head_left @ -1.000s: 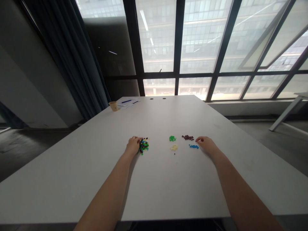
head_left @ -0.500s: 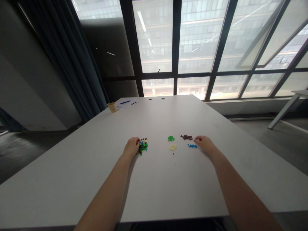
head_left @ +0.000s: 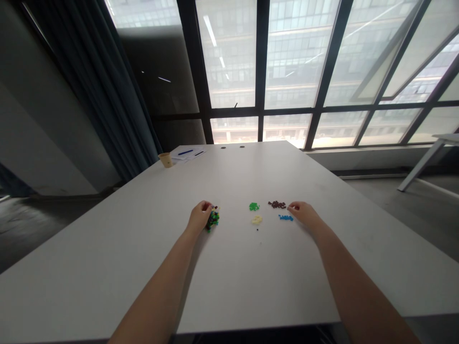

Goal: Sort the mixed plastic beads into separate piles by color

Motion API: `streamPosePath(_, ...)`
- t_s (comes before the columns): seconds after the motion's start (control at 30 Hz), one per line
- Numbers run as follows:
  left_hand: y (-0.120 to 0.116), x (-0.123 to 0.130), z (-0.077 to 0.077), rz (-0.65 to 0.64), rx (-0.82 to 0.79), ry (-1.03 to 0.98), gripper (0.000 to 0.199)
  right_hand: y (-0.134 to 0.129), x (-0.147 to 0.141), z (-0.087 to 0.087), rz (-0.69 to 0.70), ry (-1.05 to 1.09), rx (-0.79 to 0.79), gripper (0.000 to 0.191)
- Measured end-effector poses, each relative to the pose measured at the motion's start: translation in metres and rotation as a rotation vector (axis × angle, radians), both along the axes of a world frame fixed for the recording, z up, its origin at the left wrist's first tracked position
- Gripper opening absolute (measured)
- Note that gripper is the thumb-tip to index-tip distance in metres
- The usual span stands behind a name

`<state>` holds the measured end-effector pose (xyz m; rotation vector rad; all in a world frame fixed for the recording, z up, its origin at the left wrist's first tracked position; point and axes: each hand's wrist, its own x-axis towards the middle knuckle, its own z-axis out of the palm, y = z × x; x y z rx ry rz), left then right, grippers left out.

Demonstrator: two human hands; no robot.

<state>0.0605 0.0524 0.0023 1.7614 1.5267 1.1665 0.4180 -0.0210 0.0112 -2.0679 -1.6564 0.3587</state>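
Note:
My left hand (head_left: 200,216) is at the far left edge of a mixed heap of small coloured pieces (head_left: 213,219), green, yellow, blue and dark. Its thumb and finger are pinched together near a few dark pieces at the heap's far end; what they hold, if anything, is too small to make out. My right hand (head_left: 303,211) rests beside a pile of brown pieces (head_left: 277,204), fingertips closed at its right end. Just nearer lies a row of blue pieces (head_left: 286,218). Between the hands are a green pile (head_left: 254,206) and a pale yellow pile (head_left: 257,220).
A single dark piece (head_left: 257,230) lies in front of the yellow pile. On the white table (head_left: 229,277), a paper cup (head_left: 166,160) stands at the far left edge, beside paper sheets (head_left: 179,156) with a blue pen (head_left: 185,152). Windows rise behind the table.
My left hand's fingertips have shifted to the far end of the mixed heap and pinched together. My right hand stays almost in place by the brown pile. The view has shifted slightly.

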Motion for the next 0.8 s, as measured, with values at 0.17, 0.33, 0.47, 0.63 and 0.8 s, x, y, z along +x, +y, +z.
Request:
streamPosePath(0.17,-0.019,0.029,0.008,-0.147,-0.351,-0.544,0.026,-0.002,-0.006,0.005,0.021,0.027,0.002,0.025)
streamPosePath(0.33,-0.047,0.051,0.023,-0.279,-0.654,-0.890,0.017,-0.006,-0.018,0.009,0.076,0.054,0.035,0.025)
streamPosePath(0.47,-0.062,0.063,0.028,-0.394,-0.790,-1.033,0.015,-0.009,-0.032,0.010,0.206,0.113,0.118,0.025)
streamPosePath(0.63,-0.073,0.073,0.029,-0.440,-0.906,-1.087,0.013,-0.013,-0.056,0.012,0.380,0.142,0.224,0.022)
streamPosePath(0.8,-0.076,0.076,0.028,-0.464,-0.978,-1.138,0.011,-0.019,-0.080,0.014,0.504,0.185,0.299,0.018)
